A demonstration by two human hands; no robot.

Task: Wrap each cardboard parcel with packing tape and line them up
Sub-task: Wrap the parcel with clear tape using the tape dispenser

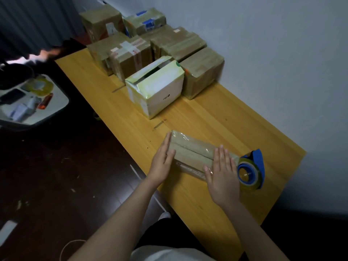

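Note:
A small flat cardboard parcel (pixel 194 151) wrapped in clear tape lies near the front of the wooden table (pixel 216 119). My left hand (pixel 162 162) presses flat against its left end, fingers straight. On the parcel's right end my right hand (pixel 222 172) lies flat, fingers straight. A blue tape dispenser (pixel 251 170) with a clear tape roll stands right beside the parcel, by my right hand. Farther back, several taped parcels stand together, with a white taped box (pixel 156 87) nearest and a brown one (pixel 203 72) to its right.
The wall runs along the table's right side. Dark floor lies to the left, with a tray (pixel 28 102) holding tape rolls and small items. Another person's hand (pixel 47 52) shows at the upper left. A white cord (pixel 66 247) lies on the floor.

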